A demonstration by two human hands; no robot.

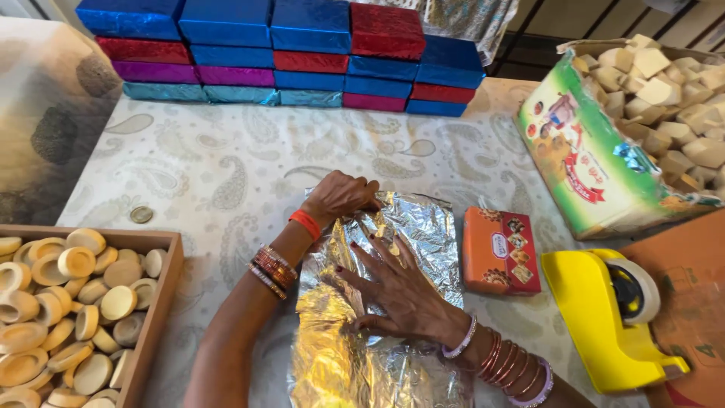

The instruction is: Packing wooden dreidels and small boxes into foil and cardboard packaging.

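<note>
Silver foil sheet (pixel 393 317), crinkled and gold-tinted in its reflections, lay nearest the camera on the paisley-patterned worktop (pixel 226 174) and ran from the bottom edge up to the middle of the view. The right hand (pixel 396 283) rested palm down on the middle of the sheet, its fingers (pixel 370 253) spread flat and gripping nothing. The left hand (pixel 343 196) sat at the far edge of the foil with its fingers curled over that edge; whether they pinched the foil could not be told. Bangles circled both wrists. Just beside the foil on the right lay a small orange printed box (pixel 500 251), with a yellow tape dispenser (pixel 608 317) near it. A wooden tray (pixel 162 302) of round tan pieces stood at the left, well apart from the foil. A coin (pixel 141 214) lay beyond the tray. Foil-wrapped boxes (pixel 287 53) in blue, red, purple and teal were stacked at the far edge. An open carton (pixel 596 166) of pale blocks stood at the right.
</note>
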